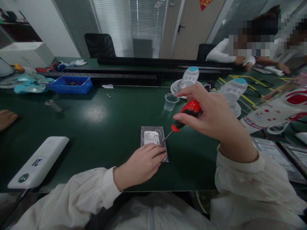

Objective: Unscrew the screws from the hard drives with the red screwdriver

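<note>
A hard drive (151, 135) with a white label lies flat on the green table in front of me. My left hand (146, 161) rests on its near part, fingers stretched out and flat, covering the lower half of the label side. In my right hand (208, 115) is a screwdriver (189, 111) with a red and black handle, gripped between thumb and fingers. It is tilted, and its metal tip meets the drive's right edge. Whether a screw sits under the tip is too small to tell. Beyond the drive stands a clear plastic cup (170, 103).
At the left lie a white power bank (39, 163), a small grey cylinder (54, 106) and a blue tray (72, 85) of parts. White fans (190, 76), a white-and-red bottle (271, 111) and more drives (275, 155) are on the right. Another person's hand (7, 118) shows at the left edge.
</note>
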{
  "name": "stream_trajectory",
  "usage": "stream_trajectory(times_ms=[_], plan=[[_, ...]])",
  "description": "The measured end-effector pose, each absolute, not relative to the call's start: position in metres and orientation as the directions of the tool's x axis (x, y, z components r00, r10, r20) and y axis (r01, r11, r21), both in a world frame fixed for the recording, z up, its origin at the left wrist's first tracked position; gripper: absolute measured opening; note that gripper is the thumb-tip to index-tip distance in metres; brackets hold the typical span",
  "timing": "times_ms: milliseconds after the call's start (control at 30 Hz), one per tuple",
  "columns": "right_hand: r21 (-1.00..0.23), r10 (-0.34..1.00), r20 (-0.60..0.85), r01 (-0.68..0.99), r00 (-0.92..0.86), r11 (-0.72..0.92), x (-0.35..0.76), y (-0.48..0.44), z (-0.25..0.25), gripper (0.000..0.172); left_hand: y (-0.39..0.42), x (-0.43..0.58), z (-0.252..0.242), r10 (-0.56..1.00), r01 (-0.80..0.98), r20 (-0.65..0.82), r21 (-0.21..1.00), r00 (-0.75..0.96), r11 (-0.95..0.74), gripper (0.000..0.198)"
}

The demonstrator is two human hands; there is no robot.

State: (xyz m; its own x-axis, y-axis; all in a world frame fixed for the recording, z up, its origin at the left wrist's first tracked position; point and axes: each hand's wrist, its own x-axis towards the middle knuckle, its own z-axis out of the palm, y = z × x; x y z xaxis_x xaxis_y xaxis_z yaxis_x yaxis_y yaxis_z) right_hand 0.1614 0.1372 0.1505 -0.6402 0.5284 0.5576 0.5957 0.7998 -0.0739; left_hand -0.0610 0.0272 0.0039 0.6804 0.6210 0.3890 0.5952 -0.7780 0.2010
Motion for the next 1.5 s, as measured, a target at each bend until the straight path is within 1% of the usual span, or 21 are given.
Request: stream_trajectory(times_ms=[33, 100, 233, 267, 333, 400, 467, 567, 633, 700, 767, 833, 900, 967, 1033, 1133, 1200, 1233, 1300, 1400, 1500], plan=[[-0.059, 0.538, 0.547, 0.611, -0.641, 0.789, 0.1618, 0.1375, 0.1501, 0.048, 0.0272, -0.0608, 0.0039, 0.620, 0.594, 0.390, 0.202, 0.680, -0.779, 0.036], [-0.072, 0.521, 0.533, 0.578, -0.667, 0.813, 0.1622, 0.1385, 0.1499, 0.046, 0.0273, -0.0606, 0.0042, 0.620, 0.593, 0.394, 0.204, 0.679, -0.779, 0.035], [-0.143, 0.414, 0.550, 0.407, -0.725, 0.902, 0.1614, 0.1401, 0.1511, 0.037, 0.0274, -0.0609, 0.0053, 0.617, 0.593, 0.399, 0.197, 0.678, -0.780, 0.035], [-0.137, 0.398, 0.556, 0.392, -0.730, 0.910, 0.1612, 0.1399, 0.1517, 0.033, 0.0273, -0.0611, 0.0054, 0.617, 0.594, 0.398, 0.196, 0.678, -0.780, 0.034], [-0.100, 0.411, 0.550, 0.431, -0.727, 0.897, 0.1611, 0.1388, 0.1529, 0.027, 0.0269, -0.0614, 0.0054, 0.621, 0.598, 0.395, 0.196, 0.677, -0.777, 0.035], [-0.058, 0.468, 0.529, 0.519, -0.708, 0.853, 0.1616, 0.1373, 0.1541, 0.032, 0.0265, -0.0617, 0.0051, 0.622, 0.599, 0.395, 0.197, 0.676, -0.776, 0.035], [-0.057, 0.496, 0.514, 0.550, -0.699, 0.833, 0.1620, 0.1366, 0.1545, 0.040, 0.0261, -0.0618, 0.0047, 0.620, 0.599, 0.398, 0.194, 0.676, -0.777, 0.034], [-0.113, 0.470, 0.517, 0.487, -0.715, 0.866, 0.1614, 0.1369, 0.1534, 0.040, 0.0265, -0.0620, 0.0042, 0.621, 0.601, 0.392, 0.192, 0.678, -0.776, 0.034], [-0.137, 0.411, 0.538, 0.405, -0.736, 0.904, 0.1603, 0.1370, 0.1519, 0.038, 0.0270, -0.0621, 0.0042, 0.624, 0.601, 0.385, 0.194, 0.680, -0.775, 0.035], [-0.133, 0.356, 0.557, 0.342, -0.750, 0.930, 0.1593, 0.1361, 0.1506, 0.036, 0.0276, -0.0620, 0.0044, 0.622, 0.599, 0.385, 0.194, 0.682, -0.777, 0.035], [-0.117, 0.387, 0.558, 0.392, -0.734, 0.913, 0.1588, 0.1344, 0.1499, 0.036, 0.0278, -0.0615, 0.0047, 0.620, 0.598, 0.387, 0.192, 0.683, -0.778, 0.035], [-0.076, 0.454, 0.560, 0.503, -0.693, 0.861, 0.1586, 0.1330, 0.1497, 0.042, 0.0276, -0.0609, 0.0052, 0.623, 0.600, 0.383, 0.192, 0.682, -0.776, 0.036], [-0.033, 0.482, 0.546, 0.557, -0.685, 0.830, 0.1586, 0.1327, 0.1501, 0.047, 0.0272, -0.0605, 0.0055, 0.627, 0.603, 0.374, 0.195, 0.683, -0.773, 0.036], [-0.036, 0.461, 0.523, 0.522, -0.716, 0.852, 0.1588, 0.1332, 0.1509, 0.042, 0.0269, -0.0603, 0.0056, 0.632, 0.606, 0.364, 0.199, 0.684, -0.770, 0.036], [-0.091, 0.448, 0.501, 0.470, -0.740, 0.878, 0.1593, 0.1337, 0.1523, 0.035, 0.0269, -0.0606, 0.0053, 0.633, 0.607, 0.364, 0.200, 0.683, -0.769, 0.036], [-0.155, 0.419, 0.505, 0.398, -0.755, 0.904, 0.1597, 0.1333, 0.1548, 0.031, 0.0276, -0.0611, 0.0049, 0.624, 0.600, 0.380, 0.196, 0.683, -0.776, 0.036], [-0.152, 0.404, 0.496, 0.381, -0.769, 0.912, 0.1591, 0.1330, 0.1557, 0.027, 0.0280, -0.0610, 0.0048, 0.622, 0.599, 0.386, 0.193, 0.682, -0.777, 0.035], [-0.131, 0.406, 0.494, 0.396, -0.769, 0.909, 0.1586, 0.1331, 0.1557, 0.023, 0.0281, -0.0609, 0.0049, 0.622, 0.601, 0.386, 0.192, 0.681, -0.776, 0.035], [-0.061, 0.445, 0.506, 0.484, -0.739, 0.873, 0.1578, 0.1343, 0.1547, 0.016, 0.0280, -0.0605, 0.0049, 0.624, 0.603, 0.385, 0.190, 0.680, -0.775, 0.035], [0.005, 0.519, 0.556, 0.627, -0.649, 0.779, 0.1579, 0.1378, 0.1512, 0.023, 0.0272, -0.0602, 0.0053, 0.623, 0.600, 0.382, 0.194, 0.682, -0.776, 0.035], [-0.007, 0.547, 0.566, 0.660, -0.617, 0.751, 0.1584, 0.1409, 0.1479, 0.028, 0.0267, -0.0605, 0.0060, 0.626, 0.601, 0.374, 0.197, 0.684, -0.775, 0.035]])
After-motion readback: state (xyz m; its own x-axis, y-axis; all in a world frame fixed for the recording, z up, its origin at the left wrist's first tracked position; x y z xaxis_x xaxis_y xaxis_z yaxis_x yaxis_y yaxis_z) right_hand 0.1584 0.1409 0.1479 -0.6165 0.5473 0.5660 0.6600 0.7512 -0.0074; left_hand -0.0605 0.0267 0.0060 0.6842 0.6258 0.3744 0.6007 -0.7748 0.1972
